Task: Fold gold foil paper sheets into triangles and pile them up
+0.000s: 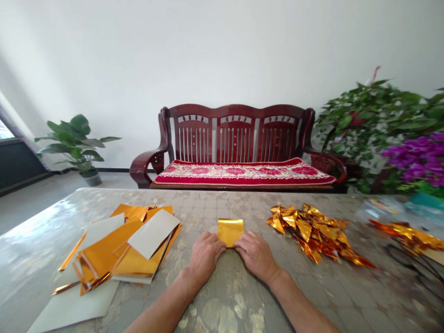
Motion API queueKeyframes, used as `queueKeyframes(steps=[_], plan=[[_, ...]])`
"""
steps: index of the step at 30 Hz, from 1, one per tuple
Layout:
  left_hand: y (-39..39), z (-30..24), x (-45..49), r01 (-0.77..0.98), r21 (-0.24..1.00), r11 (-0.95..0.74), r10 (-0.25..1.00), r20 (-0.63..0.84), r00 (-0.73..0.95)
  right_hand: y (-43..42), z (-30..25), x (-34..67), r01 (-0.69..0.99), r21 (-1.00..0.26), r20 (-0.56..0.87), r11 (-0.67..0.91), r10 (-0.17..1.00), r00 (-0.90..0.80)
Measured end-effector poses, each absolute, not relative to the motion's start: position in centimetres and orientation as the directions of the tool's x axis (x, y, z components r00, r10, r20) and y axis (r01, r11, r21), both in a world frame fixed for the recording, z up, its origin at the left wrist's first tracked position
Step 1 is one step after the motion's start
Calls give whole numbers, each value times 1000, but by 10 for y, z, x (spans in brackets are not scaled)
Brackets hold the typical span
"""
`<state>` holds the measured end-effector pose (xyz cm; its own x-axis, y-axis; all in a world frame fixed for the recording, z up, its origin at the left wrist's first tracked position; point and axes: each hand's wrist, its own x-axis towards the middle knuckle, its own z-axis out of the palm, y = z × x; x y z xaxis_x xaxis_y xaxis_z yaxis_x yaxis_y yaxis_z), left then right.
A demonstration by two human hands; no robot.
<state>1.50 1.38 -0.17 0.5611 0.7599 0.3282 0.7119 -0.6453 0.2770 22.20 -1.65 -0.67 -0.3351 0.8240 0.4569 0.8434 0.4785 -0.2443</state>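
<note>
Between my two hands lies a small sheet of gold foil paper (231,232) on the table, its far edge curled up and shiny. My left hand (207,252) pinches the near left corner, fingers curled together. At the near right corner my right hand (255,252) grips the sheet the same way. Left of my hands is a loose pile of gold foil sheets (107,245), some with the pale back side up. On the right sits a heap of folded, shiny gold foil pieces (315,229).
A patterned cover lies on the table (222,305). At the right are more gold foil pieces (409,233), a black cable (409,263) and clear plastic (383,208). Beyond stands a dark red wooden bench (236,138), with potted plants (79,143) and purple flowers (419,159) to the sides.
</note>
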Motion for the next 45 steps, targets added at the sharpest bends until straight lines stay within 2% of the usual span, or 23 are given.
queueKeyframes(steps=[6,10,21,31,45], plan=[[18,-3,13,722,439,-535,843,223,489,-15,-5,228,860,-345,364,377,898,-247],[20,-1,14,752,500,-430,898,146,416,-13,-5,228,876,-369,318,311,928,-195],[24,10,17,858,439,-266,958,19,287,-10,-4,224,890,-410,297,198,952,-75],[26,9,17,885,374,-278,958,44,282,-10,-2,220,895,-404,300,189,952,-66],[26,12,16,895,352,-272,960,30,280,-9,-6,218,923,-334,306,191,948,-86]])
